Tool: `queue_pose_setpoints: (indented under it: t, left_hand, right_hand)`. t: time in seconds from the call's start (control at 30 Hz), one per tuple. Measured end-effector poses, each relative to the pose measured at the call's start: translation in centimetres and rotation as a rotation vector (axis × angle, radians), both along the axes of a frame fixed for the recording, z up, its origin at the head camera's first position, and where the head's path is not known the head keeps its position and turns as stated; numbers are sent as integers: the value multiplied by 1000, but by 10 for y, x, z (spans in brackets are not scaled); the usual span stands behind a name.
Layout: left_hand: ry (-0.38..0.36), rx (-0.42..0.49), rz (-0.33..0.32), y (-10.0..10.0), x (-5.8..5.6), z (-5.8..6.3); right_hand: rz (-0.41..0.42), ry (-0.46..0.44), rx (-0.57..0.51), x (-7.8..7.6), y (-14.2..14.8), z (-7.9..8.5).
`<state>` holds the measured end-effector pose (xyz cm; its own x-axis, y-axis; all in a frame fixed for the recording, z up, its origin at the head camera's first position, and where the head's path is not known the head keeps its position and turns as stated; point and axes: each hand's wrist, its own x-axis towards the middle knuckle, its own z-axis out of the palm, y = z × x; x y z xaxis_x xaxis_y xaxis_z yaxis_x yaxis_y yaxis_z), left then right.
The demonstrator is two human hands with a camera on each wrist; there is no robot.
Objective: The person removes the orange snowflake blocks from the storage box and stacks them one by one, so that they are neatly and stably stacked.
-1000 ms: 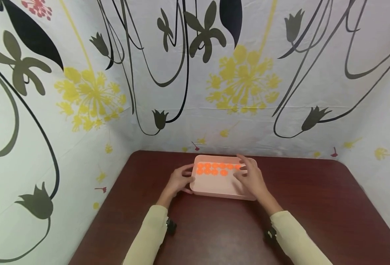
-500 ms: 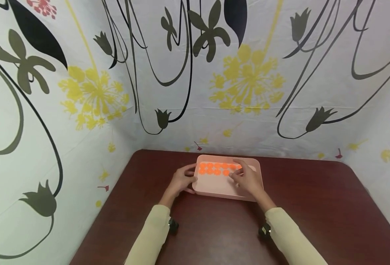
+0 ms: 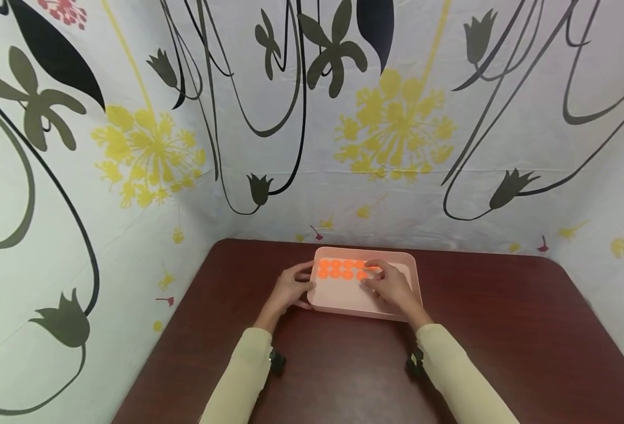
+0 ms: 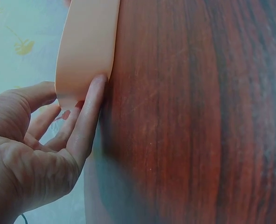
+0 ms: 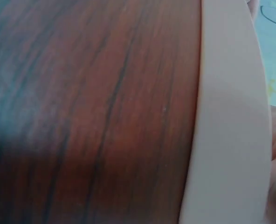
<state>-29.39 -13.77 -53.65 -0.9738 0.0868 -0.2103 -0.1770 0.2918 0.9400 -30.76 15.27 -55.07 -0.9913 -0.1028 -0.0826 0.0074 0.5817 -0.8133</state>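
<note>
A shallow pale pink tray (image 3: 338, 297) lies near the back edge of the table. In it, bright orange round pieces (image 3: 335, 272) form two rows along the far left part. My left hand (image 3: 290, 287) grips the tray's left end; the left wrist view has the thumb at the rim and the fingers (image 4: 84, 123) along the outer wall. Over the tray, my right hand (image 3: 390, 285) has thumb and index finger on either side of the last visible piece in the near row. It covers part of the far row. The right wrist view shows mainly the tray's wall (image 5: 231, 116).
The dark reddish-brown table (image 3: 343, 365) extends in front of the tray and to both sides. Behind it hangs white cloth (image 3: 312, 147) with a floral print. Both wrists carry small black devices (image 3: 277, 361).
My right hand has moved left over the tray, its thumb and index finger coming down to the near row's end piece. The left hand keeps its hold on the tray.
</note>
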Motion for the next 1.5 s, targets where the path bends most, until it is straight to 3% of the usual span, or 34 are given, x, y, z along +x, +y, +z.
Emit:
queue_pose_setpoints:
  t: [0.13, 0.5, 0.7, 0.97, 1.5]
  left_hand:
    - [-5, 5, 2, 0, -1, 0]
    - [3, 14, -2, 0, 0, 0]
    - [-1, 6, 7, 2, 0, -1]
    - [-2, 1, 6, 2, 1, 2]
    - [13, 0, 5, 3, 1, 1]
  right_hand:
    - [8, 16, 42, -3, 0, -2]
    - [15, -28, -1, -14, 7, -12]
    - [5, -38, 42, -16, 8, -12]
    - [2, -15, 133, -15, 0, -6]
    - [-41, 42, 187, -16, -5, -9]
